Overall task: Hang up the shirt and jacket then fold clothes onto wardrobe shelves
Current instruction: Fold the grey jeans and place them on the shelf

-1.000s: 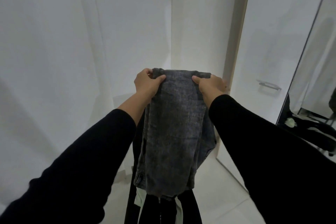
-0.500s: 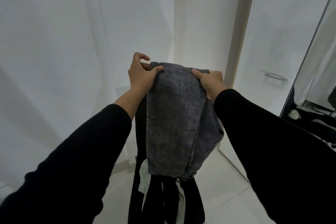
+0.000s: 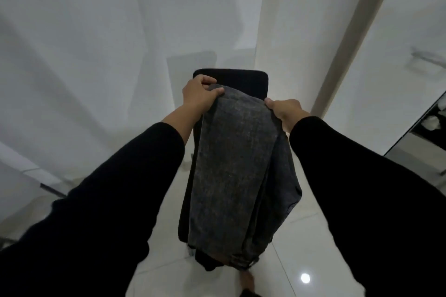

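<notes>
Head camera, looking down my black sleeves: I held a pair of dark grey jeans (image 3: 231, 166) by their folded top edge, my left hand (image 3: 198, 96) and right hand (image 3: 284, 109) each pinching a corner, thumbs over the fold and fingers curled behind the cloth. The grip sat at the two ends so the halves hung flat together and the fold stayed square, which I judged was the point of lifting them clear of the pale tiled floor (image 3: 313, 248). The jeans hung in the air between my arms, in front of a black chair back (image 3: 241, 79). A white wardrobe door (image 3: 398, 55) stood to my right; no shelf was in view.
</notes>
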Tool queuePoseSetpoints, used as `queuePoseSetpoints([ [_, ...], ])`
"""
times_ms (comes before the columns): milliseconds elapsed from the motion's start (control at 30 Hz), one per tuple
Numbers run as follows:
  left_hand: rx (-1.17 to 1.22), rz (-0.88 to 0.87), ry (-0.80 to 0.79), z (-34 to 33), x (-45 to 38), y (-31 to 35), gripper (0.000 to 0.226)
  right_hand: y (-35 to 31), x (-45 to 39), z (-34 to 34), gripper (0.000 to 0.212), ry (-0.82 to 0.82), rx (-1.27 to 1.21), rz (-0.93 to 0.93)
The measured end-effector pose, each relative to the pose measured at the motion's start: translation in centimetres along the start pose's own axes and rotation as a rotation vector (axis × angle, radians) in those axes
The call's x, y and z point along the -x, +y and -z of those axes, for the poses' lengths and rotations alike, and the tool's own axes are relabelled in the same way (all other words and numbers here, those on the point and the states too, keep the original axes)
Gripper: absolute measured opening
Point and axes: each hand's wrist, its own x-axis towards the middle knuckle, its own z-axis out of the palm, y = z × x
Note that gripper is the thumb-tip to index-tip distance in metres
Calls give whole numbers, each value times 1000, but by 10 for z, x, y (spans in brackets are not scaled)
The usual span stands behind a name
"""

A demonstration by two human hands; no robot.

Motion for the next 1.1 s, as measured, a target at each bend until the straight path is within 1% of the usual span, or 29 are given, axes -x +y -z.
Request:
queuePoseSetpoints([
  [133,-70,155,-79,-29,-21,-58,35,51,-54,-22,45,-37,64,-133],
  [233,-121,236,-111,-52,-51,-93,30,75,-102,-35,47,-43,73,-167],
  [367,-126,330,-118,-88,-107,-122,29,76,-179,-41,46,-52,160,-128],
  [467,-123,369,-152,-119,-150,-135,30,82,-239,-39,38,-76,346,-75],
  [533,-108,389,-176,-137,-174,-143,31,85,-264,-39,38,-86,442,-51],
  [633,-95,423,-185,-158,-196,-159,31,92,-290,-45,36,-60,513,-9],
  [767,-61,472,-137,-173,-204,-178,30,106,-305,-52,33,-54,510,4],
  [900,-24,550,-154,-177,-191,-194,32,126,-305,-53,26,-23,412,-91],
  [1000,-48,614,-200,-174,-167,-204,37,136,-277,-50,24,-2,408,-152],
  [1100,-78,653,-259,-166,-130,-215,43,159,-238,-49,30,-2,471,-132],
])
